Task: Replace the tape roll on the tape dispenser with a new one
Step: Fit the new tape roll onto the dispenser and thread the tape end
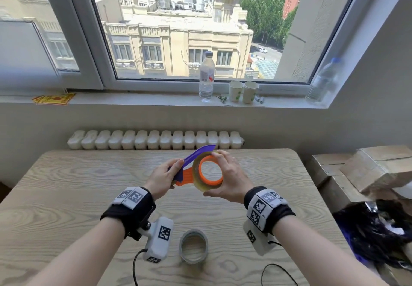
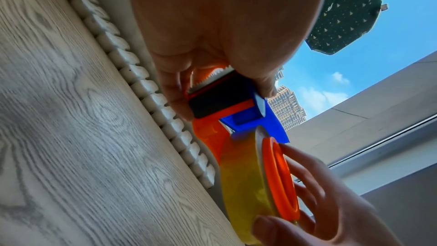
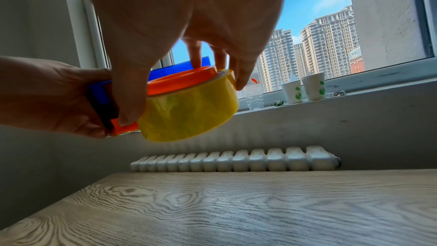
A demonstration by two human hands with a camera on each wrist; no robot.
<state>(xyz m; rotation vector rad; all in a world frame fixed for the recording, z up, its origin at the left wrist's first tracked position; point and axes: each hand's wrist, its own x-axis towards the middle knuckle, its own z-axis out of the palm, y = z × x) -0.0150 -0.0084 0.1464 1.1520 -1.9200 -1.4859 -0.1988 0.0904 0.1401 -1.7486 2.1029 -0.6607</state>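
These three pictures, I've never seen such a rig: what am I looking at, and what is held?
No machine: a person's two bare hands with a camera strapped to each wrist, plus one on the head. The head view looks down at a pale wood-grain table. The left hand holds the orange-and-blue plastic tape dispenser by its cutter end. The right hand has its grip round the yellowish clear tape roll on the orange hub. The other two views look along each hand. A grey tape roll lies on the table nearer the person.
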